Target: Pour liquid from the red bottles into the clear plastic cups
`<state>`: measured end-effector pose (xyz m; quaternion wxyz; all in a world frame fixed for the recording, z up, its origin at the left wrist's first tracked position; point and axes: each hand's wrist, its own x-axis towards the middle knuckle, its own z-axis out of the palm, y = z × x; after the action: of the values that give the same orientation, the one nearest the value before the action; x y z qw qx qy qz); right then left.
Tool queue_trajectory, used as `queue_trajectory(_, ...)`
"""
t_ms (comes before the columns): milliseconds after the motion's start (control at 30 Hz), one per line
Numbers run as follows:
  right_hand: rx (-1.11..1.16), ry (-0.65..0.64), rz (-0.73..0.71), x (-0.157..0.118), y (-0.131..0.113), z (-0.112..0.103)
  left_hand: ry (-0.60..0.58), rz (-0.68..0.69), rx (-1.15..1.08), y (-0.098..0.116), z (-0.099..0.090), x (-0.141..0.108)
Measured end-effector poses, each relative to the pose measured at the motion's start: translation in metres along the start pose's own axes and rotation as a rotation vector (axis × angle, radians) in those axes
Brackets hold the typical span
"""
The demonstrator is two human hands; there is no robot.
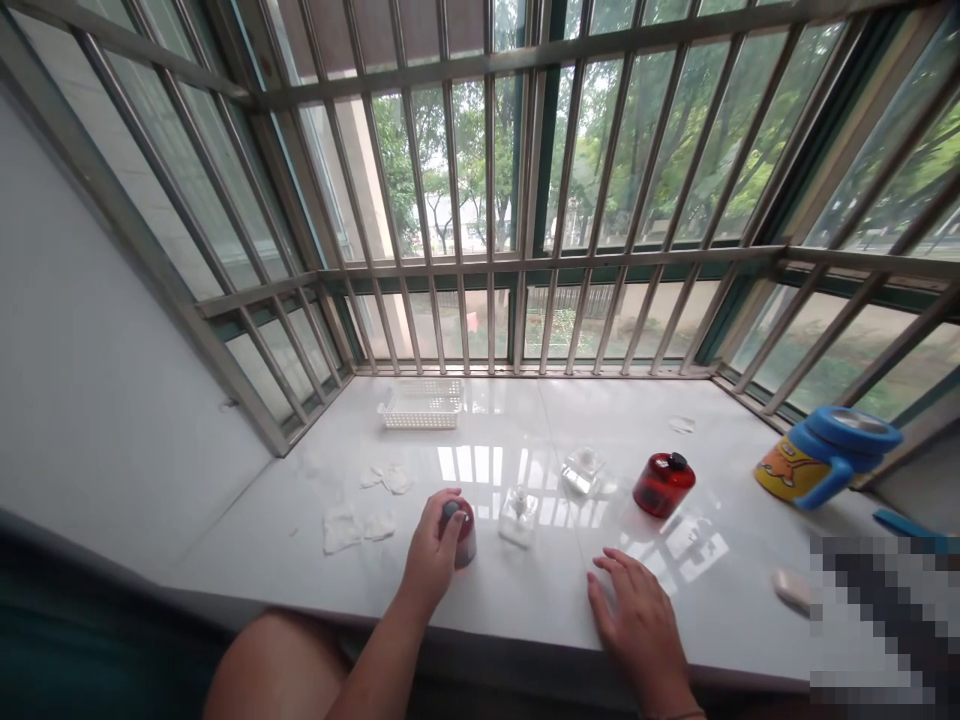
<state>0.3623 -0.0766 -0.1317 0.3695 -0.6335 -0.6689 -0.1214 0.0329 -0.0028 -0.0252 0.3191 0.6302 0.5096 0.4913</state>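
Observation:
My left hand is wrapped round a small red bottle with a dark cap, which stands on the white sill. Just right of it are two clear glass bottles, one nearer and one farther back. Farther right sits a second red bottle with a black cap. My right hand rests on the sill near its front edge, fingers loosely spread, holding nothing. Crumpled white tissues lie to the left of my left hand.
A white perforated basket stands at the back left. At the right are a blue and yellow mug and a pale pink object. Metal window bars enclose the sill. The lower right corner is pixelated.

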Motion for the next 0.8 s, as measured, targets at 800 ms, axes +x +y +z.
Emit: queue_trajectory(800,-0.034,-0.039,0.008,0.000,-0.002,-0.002,0.109,-0.091,-0.233,-0.001,0.015,0.000)
